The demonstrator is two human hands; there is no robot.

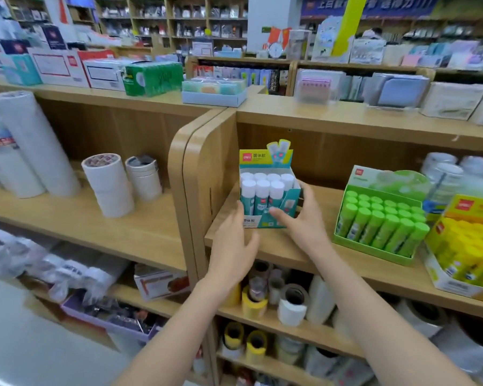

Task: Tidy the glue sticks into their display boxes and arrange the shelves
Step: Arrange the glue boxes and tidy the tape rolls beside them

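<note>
On shelf (287, 253), right hand (307, 220) holding teal box (258, 222)

On the shelf (284, 254), the right hand (307, 221) grips the teal glue-stick box (265, 199); the left hand (233, 243) touches it.

This is a stationery shop. Rows of light wooden display shelves (151, 235) carry goods in retail packaging. There is a teal cardboard display box of white-capped glue sticks (262, 221), a green cardboard display box of green glue sticks (385, 182) and a yellow cardboard display box of yellow glue sticks (474, 208). Stacked white tape rolls (109, 185) stand nearby, with white cardboard cartons with red logos (59, 68) on the top ledge. Tall wooden shelving units (179, 20) at the back hold many more small packaged items, and a blue printed banner (368, 6) hangs overhead
</note>
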